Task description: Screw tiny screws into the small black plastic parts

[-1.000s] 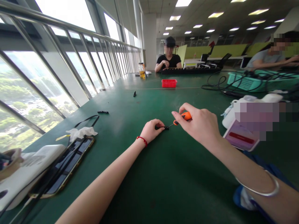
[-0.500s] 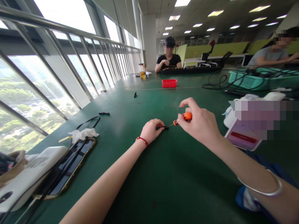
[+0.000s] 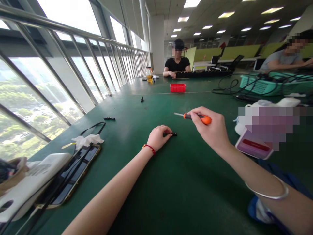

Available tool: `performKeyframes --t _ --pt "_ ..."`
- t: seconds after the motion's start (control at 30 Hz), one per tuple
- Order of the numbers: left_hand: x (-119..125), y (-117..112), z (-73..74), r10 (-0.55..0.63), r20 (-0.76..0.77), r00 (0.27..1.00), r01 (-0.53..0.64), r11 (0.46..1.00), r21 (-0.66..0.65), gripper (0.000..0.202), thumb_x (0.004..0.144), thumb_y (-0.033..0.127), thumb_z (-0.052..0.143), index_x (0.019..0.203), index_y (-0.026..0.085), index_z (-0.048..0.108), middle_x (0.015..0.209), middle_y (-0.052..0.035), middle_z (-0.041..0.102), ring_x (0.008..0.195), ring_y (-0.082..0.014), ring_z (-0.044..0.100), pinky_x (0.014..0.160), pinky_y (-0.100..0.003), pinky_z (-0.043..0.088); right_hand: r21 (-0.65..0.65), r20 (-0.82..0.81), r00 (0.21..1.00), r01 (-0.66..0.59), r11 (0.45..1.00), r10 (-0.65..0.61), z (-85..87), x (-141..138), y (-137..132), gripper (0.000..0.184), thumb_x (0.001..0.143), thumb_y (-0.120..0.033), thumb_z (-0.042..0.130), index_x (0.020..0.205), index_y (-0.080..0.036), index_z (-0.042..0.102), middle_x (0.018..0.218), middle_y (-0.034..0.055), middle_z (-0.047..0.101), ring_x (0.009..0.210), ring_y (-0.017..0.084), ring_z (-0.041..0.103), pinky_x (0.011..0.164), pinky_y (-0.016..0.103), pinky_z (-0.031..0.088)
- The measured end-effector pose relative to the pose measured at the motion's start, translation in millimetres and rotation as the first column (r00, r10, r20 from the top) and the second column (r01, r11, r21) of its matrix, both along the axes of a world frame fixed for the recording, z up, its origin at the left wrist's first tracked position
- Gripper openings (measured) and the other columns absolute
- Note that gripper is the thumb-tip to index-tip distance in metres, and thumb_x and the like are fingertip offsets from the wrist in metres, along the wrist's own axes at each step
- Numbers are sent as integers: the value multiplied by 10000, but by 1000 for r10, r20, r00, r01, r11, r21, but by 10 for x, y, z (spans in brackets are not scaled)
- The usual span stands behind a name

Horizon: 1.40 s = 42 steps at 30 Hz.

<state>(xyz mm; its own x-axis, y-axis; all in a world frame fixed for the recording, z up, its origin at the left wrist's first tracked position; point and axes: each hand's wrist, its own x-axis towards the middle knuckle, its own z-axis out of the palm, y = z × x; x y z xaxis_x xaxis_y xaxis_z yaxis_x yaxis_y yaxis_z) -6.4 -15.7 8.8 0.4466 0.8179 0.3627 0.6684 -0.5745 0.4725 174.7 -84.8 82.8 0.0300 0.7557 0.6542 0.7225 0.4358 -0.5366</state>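
Observation:
My left hand rests on the green table, thumb and fingers closed on a small black part. Only the part's right end sticks out; the rest is hidden by the fingers, and I cannot tell its kind. My right hand is raised to the right and grips an orange and black screwdriver. Its metal shaft points left, above the table and apart from the black part.
A red tray stands further back. Small black pieces lie to the left, near a phone with cables. On the right are a propped phone and a teal basket with cables. Two people sit at the far side.
My right hand has lifted the screwdriver up and away from the black part; the tip touched or nearly touched it before. My left hand has stayed in place. The person opposite has lowered a hand.

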Motion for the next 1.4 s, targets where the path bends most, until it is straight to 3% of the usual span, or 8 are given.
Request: performKeyframes --t 0.1,0.2,0.3,0.63,1.0,1.4 --pt "-6 -1 -8 0 27 1000 0 1000 -8 84 762 217 599 820 179 646 842 -27 641 811 -171 582 743 -293 466 -41 130 992 4 999 2 -260 38 130 265 857 -296 437 1016 -213 633 870 39 592 720 147 564 612 245 406" --pt "-9 1 -8 4 44 999 -4 1000 -16 74 759 216 608 808 180 650 833 -25 640 809 -168 583 743 -290 467 -206 287 956 4 978 57 -543 43 237 221 841 -252 448 934 -252 649 875 24 523 671 122 531 546 227 375" --pt "-9 4 -8 6 64 998 -5 1000 -25 66 755 208 614 801 179 652 829 -25 639 813 -166 586 753 -290 469 -271 329 943 37 962 56 -694 16 278 191 821 -312 496 952 -270 630 888 13 495 678 122 526 525 224 363" --pt "-1 11 -14 14 93 996 -10 999 -42 65 744 211 626 788 177 660 850 -28 657 850 -184 586 790 -317 464 -327 342 937 50 944 69 -730 8 326 192 821 -347 529 967 -296 643 870 8 510 712 135 531 544 230 336" --pt "10 -5 -2 39 84 996 -35 998 -50 67 741 219 635 794 186 661 846 -19 672 849 -184 598 790 -315 466 -282 351 935 46 958 58 -736 -15 343 189 834 -334 520 945 -290 665 850 5 523 702 129 528 531 233 313" --pt "32 -37 7 40 -12 999 -39 998 53 63 741 233 605 776 188 630 843 -11 664 831 -179 591 770 -314 467 -258 335 941 43 965 48 -804 -17 374 171 812 -294 559 933 -306 679 839 -16 533 709 110 534 533 217 315"
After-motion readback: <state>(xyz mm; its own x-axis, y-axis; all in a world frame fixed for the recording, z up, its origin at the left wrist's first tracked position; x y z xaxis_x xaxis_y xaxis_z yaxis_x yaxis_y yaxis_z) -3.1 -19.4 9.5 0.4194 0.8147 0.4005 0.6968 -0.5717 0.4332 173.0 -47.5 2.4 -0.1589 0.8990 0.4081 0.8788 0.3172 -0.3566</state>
